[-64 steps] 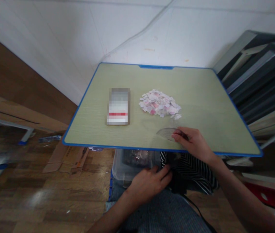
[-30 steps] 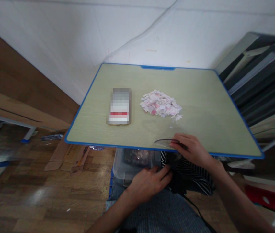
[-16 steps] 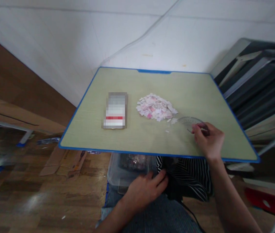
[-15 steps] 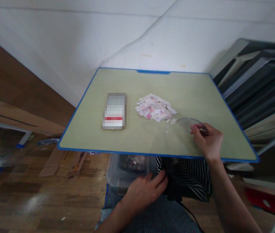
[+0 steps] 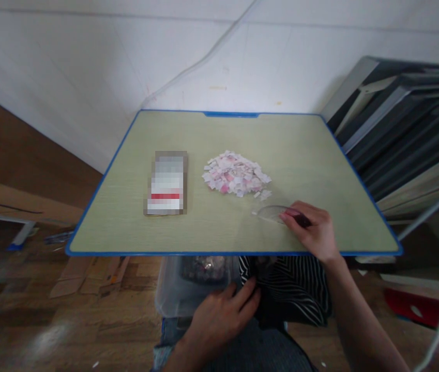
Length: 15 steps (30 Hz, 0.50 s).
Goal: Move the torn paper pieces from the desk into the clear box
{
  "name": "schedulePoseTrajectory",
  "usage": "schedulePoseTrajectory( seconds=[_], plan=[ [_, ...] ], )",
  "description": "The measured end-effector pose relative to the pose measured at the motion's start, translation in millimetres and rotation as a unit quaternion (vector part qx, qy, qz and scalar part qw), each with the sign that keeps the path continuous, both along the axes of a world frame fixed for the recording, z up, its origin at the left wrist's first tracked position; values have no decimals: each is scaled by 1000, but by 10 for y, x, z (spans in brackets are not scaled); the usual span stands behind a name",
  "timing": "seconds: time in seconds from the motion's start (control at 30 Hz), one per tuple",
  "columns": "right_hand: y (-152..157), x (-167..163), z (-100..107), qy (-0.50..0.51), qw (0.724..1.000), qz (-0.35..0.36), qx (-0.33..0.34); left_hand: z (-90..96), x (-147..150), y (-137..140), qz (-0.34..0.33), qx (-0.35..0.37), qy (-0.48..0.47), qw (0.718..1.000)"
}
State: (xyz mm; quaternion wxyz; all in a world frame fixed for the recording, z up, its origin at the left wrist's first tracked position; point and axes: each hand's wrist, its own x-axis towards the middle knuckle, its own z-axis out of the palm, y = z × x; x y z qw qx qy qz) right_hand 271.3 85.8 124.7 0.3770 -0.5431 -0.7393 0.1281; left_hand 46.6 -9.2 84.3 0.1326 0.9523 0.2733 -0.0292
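Note:
My right hand pinches a clear, thin piece with a curved edge, held low over the right front part of the green table. Its exact kind I cannot make out. By its left end lies a small white paper scrap. A heap of white and pink paper scraps sits in the middle of the table, with a few loose bits at its right. Below the table edge, my left hand rests over my lap, fingers a little apart, the fingertips at a black-and-white striped cloth.
A blurred-out rectangular object with a red band lies left of the heap. Beneath the front edge stands a clear plastic bin. Dark flat panels lean at the right. Flattened cardboard lies on the wooden floor, and a white wall rises behind.
My right hand has moved the clear piece leftward and towards me, down to the loose scrap near the front. The view has shifted slightly right. My left hand stays by the striped cloth.

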Motion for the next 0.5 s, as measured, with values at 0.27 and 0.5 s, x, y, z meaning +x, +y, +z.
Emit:
schedulePoseTrajectory(
  seconds=[0.27, 0.5],
  plan=[
    [9, 23, -44, 30, 997, -68, -21, -13, -6, 9, -22, 7, 12, 1000],
    [37, 26, -68, 69, 989, -127, -45, -18, 5, 15, -14, 10, 11, 1000]
  ],
)
